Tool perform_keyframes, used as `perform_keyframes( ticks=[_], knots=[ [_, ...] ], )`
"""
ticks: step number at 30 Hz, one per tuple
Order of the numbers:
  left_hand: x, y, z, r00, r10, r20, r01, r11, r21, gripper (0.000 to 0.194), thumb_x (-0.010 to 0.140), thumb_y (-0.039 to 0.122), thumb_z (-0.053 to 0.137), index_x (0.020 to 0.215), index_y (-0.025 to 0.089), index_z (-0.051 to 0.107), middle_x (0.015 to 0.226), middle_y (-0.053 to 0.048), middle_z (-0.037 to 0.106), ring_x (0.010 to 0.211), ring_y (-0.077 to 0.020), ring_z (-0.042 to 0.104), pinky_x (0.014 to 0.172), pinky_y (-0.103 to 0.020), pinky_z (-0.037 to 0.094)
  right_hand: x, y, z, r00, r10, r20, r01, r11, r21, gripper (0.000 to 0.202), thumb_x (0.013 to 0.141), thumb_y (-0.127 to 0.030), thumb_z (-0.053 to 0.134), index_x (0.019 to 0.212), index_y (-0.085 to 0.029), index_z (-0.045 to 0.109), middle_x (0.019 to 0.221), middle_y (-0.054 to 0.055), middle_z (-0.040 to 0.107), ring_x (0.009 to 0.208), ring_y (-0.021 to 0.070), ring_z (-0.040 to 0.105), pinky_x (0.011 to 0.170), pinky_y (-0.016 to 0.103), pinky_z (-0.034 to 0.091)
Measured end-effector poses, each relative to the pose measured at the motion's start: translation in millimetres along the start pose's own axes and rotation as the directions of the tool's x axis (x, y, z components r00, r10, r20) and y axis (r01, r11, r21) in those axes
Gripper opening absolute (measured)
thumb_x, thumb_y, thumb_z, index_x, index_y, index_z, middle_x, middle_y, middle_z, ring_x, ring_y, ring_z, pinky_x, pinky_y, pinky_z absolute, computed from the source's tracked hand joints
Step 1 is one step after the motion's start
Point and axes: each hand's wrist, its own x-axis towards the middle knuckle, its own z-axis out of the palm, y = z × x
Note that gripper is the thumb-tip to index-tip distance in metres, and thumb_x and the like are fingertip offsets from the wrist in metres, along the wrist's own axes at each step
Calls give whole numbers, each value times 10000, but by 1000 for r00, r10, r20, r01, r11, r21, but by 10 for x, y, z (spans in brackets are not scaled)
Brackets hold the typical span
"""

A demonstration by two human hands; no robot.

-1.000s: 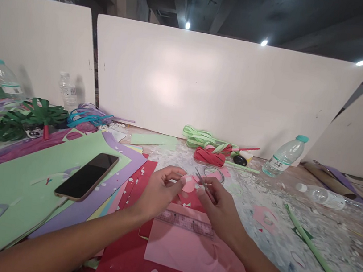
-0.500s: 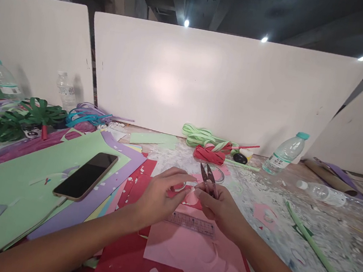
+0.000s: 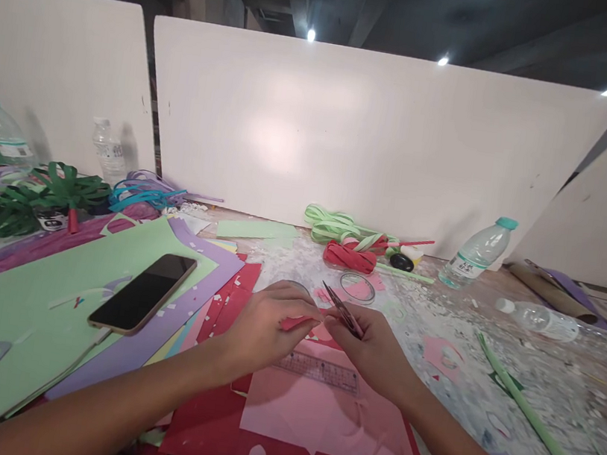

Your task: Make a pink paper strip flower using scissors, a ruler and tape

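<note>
Above the pink paper (image 3: 277,412), my two hands meet at the fingertips. My left hand (image 3: 271,321) is closed in a pinch, thumb against fingers; whatever is between the tips is too small and hidden to make out. A pair of scissors (image 3: 342,307) rests in my right hand (image 3: 377,347), dark blades pointing up and to the left. The right thumb and forefinger also press together close to the left fingertips. A clear ruler (image 3: 317,370) lies on the pink paper just below both hands. Red sheets (image 3: 206,440) spread beneath.
On the left, a phone (image 3: 144,292) lies on green paper (image 3: 63,284). A roll of clear tape (image 3: 357,287), a red bundle of paper strips (image 3: 349,256) and green strips (image 3: 337,226) sit beyond my hands. A bottle (image 3: 477,256) stands at right; another bottle (image 3: 539,319) lies down.
My hands have drawn closer at the fingertips. The scissors have tilted further left, and their blades look closer together. The small pink piece between the fingertips is now mostly hidden.
</note>
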Motion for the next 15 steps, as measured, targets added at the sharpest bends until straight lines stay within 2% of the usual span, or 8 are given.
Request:
perform_keyframes(
  ticks=[5,8,12,15],
  knots=[
    [-9,0,-14,999,30,28,-30,1000,-9,168,871,244,545,807,232,699,834,-38,720,814,-186,633,793,-321,475,15,2,-5,1000,24,11,-25,995,92,356,846,-340,482,582,-208,285,580,-60,219,536,96,206,489,247,156],
    [-14,-4,-20,998,35,61,-34,999,-19,160,876,211,523,837,215,678,850,-45,710,843,-185,620,796,-315,471,24,10,-1,995,92,45,-98,977,189,375,837,-369,510,593,-213,271,571,-71,198,515,88,172,471,243,135],
    [-11,-6,-24,997,-17,79,20,999,-35,170,861,154,501,843,209,660,863,-54,690,866,-190,607,801,-321,467,32,47,12,965,218,145,-257,893,369,410,815,-423,556,631,-227,246,565,-92,143,475,73,102,439,239,96],
    [-12,-16,-20,994,11,109,-9,1000,-22,183,889,193,472,876,204,654,900,-76,678,896,-198,593,814,-330,456,36,83,27,934,264,240,-350,812,468,413,806,-426,582,653,-230,252,556,-102,132,460,69,73,421,235,85]
  ],
)
